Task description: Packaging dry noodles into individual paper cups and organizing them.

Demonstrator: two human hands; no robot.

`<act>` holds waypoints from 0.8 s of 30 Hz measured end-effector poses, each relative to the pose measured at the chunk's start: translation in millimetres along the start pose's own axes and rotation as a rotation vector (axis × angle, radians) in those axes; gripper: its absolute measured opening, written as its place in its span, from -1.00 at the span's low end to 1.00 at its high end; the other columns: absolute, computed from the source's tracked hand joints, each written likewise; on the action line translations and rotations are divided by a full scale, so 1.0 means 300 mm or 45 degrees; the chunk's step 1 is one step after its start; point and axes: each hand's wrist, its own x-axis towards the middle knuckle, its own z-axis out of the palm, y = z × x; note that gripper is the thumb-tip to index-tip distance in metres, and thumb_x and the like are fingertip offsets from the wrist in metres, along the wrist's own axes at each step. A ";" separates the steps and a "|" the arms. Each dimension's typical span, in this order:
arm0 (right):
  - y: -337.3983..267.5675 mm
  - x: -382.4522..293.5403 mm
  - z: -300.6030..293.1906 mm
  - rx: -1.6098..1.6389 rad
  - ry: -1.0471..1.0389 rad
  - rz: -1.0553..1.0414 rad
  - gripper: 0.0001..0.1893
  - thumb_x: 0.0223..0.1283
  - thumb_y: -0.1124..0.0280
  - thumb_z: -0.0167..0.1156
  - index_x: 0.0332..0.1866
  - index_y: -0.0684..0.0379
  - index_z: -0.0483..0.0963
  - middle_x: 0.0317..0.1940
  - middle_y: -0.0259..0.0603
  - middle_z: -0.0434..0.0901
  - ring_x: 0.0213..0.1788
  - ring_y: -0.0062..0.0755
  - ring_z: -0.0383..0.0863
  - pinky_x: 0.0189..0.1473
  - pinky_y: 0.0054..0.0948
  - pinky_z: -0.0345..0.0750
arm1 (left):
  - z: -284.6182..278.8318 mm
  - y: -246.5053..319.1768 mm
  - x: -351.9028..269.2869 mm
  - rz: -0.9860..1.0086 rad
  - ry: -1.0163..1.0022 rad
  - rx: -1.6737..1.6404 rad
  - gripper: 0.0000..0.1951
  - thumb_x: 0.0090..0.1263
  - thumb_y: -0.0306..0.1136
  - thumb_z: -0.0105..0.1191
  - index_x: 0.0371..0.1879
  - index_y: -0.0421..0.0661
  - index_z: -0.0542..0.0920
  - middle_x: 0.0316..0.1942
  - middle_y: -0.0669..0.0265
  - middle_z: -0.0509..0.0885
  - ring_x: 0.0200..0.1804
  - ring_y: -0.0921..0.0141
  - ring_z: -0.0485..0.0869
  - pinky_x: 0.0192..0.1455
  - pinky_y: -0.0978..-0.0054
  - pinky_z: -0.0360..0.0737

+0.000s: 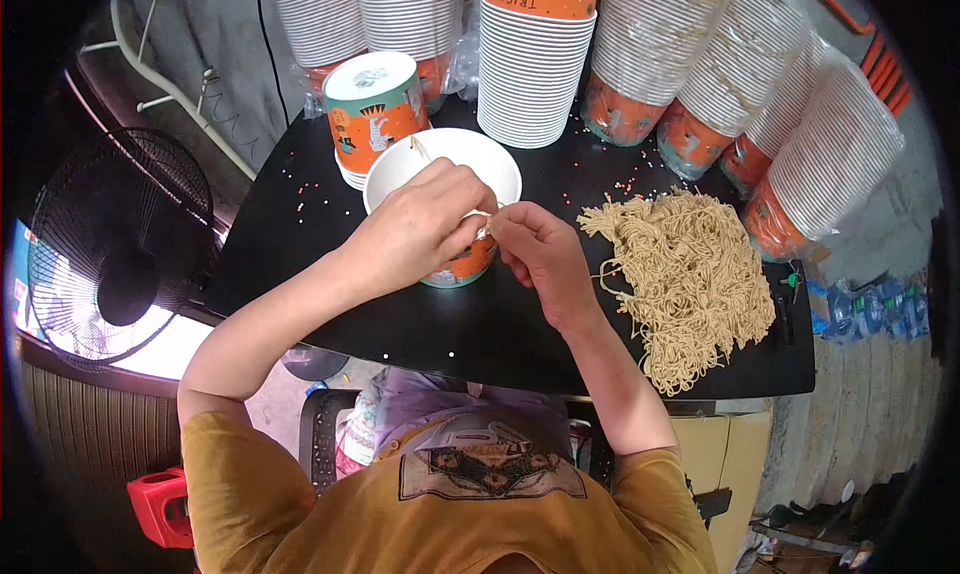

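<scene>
A white-lined paper bucket [480, 154] with an orange printed outside stands upright on the black table, its open top facing me. At its near right rim, my left hand [420, 229] pinches a piece of tan cord [484, 215] with thumb and fingers. My right hand [544, 255] meets it there, its thumb and forefinger closed on the same cord. Another bit of cord [418, 148] shows at the bucket's far left rim. A large tangled heap of tan cord [686, 289] lies to the right of my right hand. The fingertips partly hide the cord between them.
Tall nested bucket stacks, several in clear plastic [660, 41], line the table's far side. An upturned orange bucket [375, 123] stands beyond the open one. Small red and white beads [626, 186] lie scattered on the black table [360, 311]. A black fan [124, 274] stands left.
</scene>
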 end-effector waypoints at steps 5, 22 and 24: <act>0.000 0.000 0.001 -0.022 0.006 -0.001 -0.83 0.30 0.30 0.21 -0.23 0.19 0.55 -0.56 -0.54 0.47 -0.58 -0.85 0.30 -0.57 -0.73 0.21 | 0.003 -0.002 -0.004 0.167 0.009 0.170 -0.80 0.17 -0.49 0.18 -0.26 -0.13 0.49 -0.26 0.25 0.54 -0.13 0.21 0.57 -0.08 0.27 0.54; 0.001 0.006 0.008 -0.209 0.018 -0.092 -0.81 0.31 0.33 0.21 -0.22 0.27 0.53 -0.48 -0.44 0.59 -0.48 -0.81 0.43 -0.46 -0.70 0.37 | -0.006 -0.065 0.023 -0.821 -0.354 -1.159 -0.92 0.33 -0.47 0.01 -0.25 -0.17 0.52 -0.33 0.45 0.54 -0.27 0.61 0.50 -0.10 0.62 0.47; 0.004 0.007 0.005 -0.201 0.020 -0.091 -0.81 0.31 0.33 0.21 -0.22 0.27 0.53 -0.48 -0.44 0.59 -0.48 -0.80 0.44 -0.46 -0.69 0.37 | -0.014 -0.061 0.023 -0.787 -0.372 -1.157 -0.90 0.33 -0.48 0.02 -0.22 -0.19 0.52 -0.32 0.44 0.54 -0.26 0.61 0.51 -0.07 0.63 0.48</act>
